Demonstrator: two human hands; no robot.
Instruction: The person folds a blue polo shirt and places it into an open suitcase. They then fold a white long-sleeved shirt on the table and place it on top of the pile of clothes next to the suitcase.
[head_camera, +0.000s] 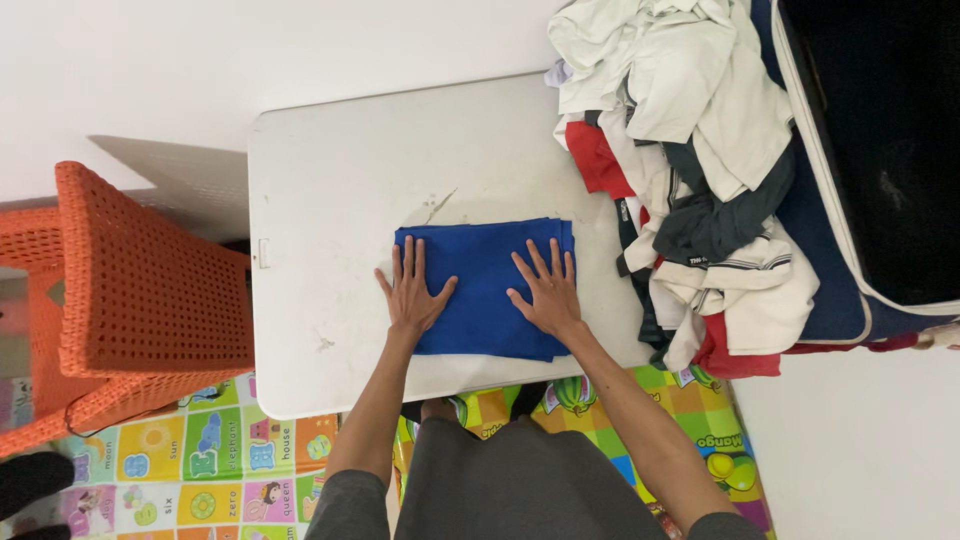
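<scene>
left hand (412, 298) – fingers spread, flat on folded blue cloth (485, 290) | right hand (546, 293) – likewise splayed, pressing same cloth; cloth lay mid white table (330, 200) | clothes pile (690, 180) just right; orange chair (130, 290) left

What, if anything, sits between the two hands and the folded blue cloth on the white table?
Nothing visible does. The left hand and the right hand both lie flat, fingers spread, directly on the folded blue cloth. The pile of clothes lies apart, at the right end of the white table.
</scene>
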